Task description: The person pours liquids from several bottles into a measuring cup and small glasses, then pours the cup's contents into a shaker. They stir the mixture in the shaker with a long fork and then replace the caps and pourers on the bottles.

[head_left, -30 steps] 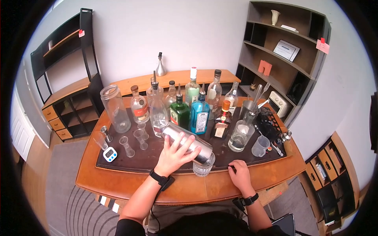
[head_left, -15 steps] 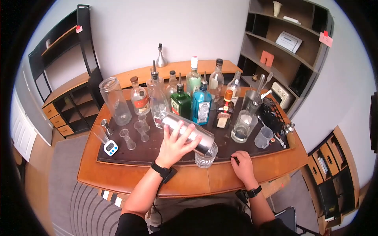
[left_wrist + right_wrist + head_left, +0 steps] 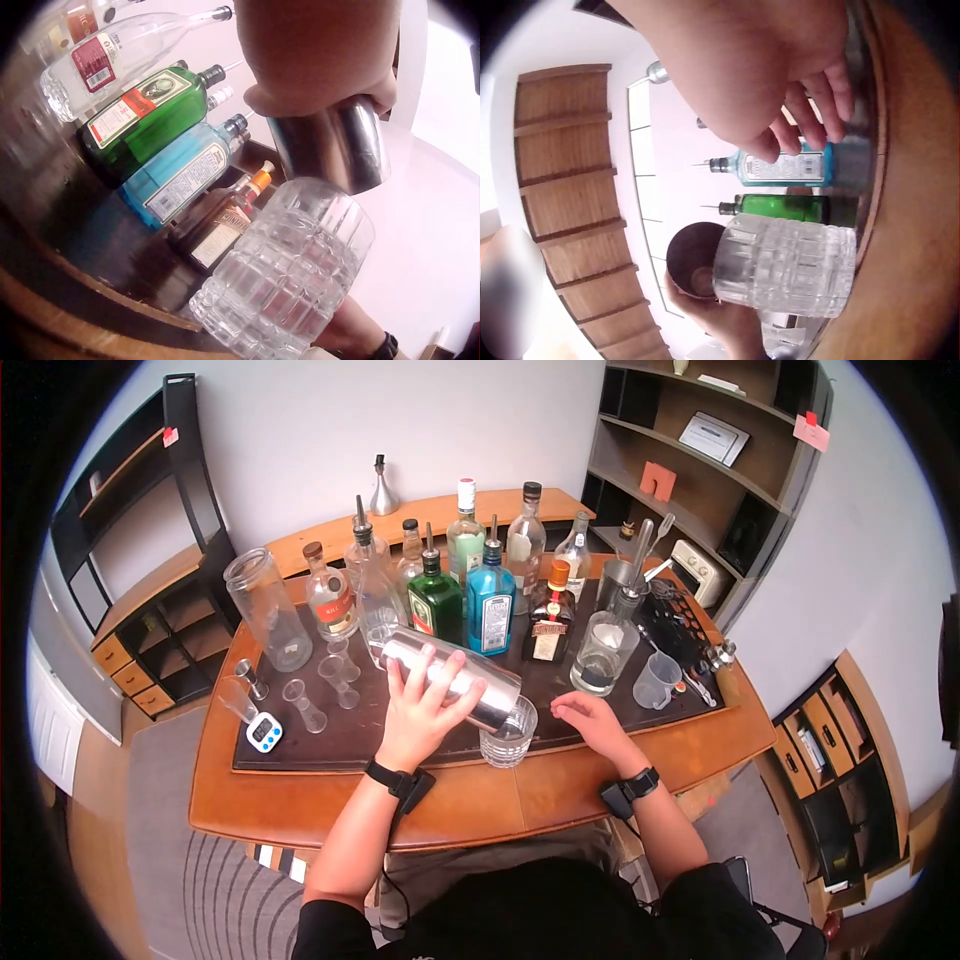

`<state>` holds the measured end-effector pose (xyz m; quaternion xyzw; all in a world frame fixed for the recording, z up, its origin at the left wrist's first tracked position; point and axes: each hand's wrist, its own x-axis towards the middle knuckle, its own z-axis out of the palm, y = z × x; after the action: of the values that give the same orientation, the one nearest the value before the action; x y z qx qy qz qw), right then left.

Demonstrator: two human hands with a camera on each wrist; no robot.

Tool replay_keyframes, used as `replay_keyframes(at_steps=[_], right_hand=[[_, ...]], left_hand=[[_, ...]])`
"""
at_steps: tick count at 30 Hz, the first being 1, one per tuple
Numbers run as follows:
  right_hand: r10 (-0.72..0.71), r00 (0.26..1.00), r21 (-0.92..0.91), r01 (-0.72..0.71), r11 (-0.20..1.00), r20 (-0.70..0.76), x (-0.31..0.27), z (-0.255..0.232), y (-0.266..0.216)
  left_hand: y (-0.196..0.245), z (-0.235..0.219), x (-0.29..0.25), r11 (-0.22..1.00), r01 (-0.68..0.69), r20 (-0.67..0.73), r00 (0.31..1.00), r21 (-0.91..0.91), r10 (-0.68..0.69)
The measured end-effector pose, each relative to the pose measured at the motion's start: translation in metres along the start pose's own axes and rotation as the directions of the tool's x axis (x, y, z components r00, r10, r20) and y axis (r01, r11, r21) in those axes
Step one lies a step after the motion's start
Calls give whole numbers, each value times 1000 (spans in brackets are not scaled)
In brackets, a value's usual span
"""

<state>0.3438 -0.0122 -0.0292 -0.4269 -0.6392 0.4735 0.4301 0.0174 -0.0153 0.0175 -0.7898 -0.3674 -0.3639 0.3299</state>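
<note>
The left hand (image 3: 420,710) is wrapped over the outside of a steel tin (image 3: 455,675), fingers spread along its wall and bent round it, the tin tipped well past level so that its open mouth leans over a cut-glass tumbler (image 3: 507,740). The tin lies directly against that palm, and the tumbler sits just beyond its lower end; whether the two rims touch cannot be told, and no stream of liquid can be made out. To pour cleanly, the person would do best to hold the lip centred inside the tumbler's rim, raise the base gradually from the wrist, and avoid leaning the tin's weight on the glass, which could slide or tip. The right hand (image 3: 595,722) hovers to the right of the tumbler, fingers loosely bent and gripping nothing, near enough to steady the glass if needed. The tumbler stands upright at the near edge of a dark mat (image 3: 340,745). Beyond it rise a green bottle (image 3: 436,605), a blue bottle (image 3: 491,610) and an orange-capped bottle (image 3: 550,625); a mixing glass (image 3: 603,655) is beyond it to the right, and a white timer (image 3: 264,732) well to its left.
</note>
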Motion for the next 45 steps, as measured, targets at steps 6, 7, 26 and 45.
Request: replay_keyframes(at_steps=[6, 7, 26, 45], right_hand=[[62, 998, 88, -60, 994, -16, 2, -4, 17], [54, 998, 58, -52, 997, -18, 2, -5, 19], [-104, 970, 18, 111, 994, -221, -5, 8, -6], [-247, 968, 167, 237, 957, 41, -30, 142, -119]], left_hand=[[1, 1, 0, 999, -30, 3, 1000, 14, 30], [2, 0, 1, 999, -37, 8, 999, 24, 36], [-3, -20, 10, 265, 595, 313, 690, -759, -653], [10, -35, -7, 140, 346, 306, 919, -928, -247]])
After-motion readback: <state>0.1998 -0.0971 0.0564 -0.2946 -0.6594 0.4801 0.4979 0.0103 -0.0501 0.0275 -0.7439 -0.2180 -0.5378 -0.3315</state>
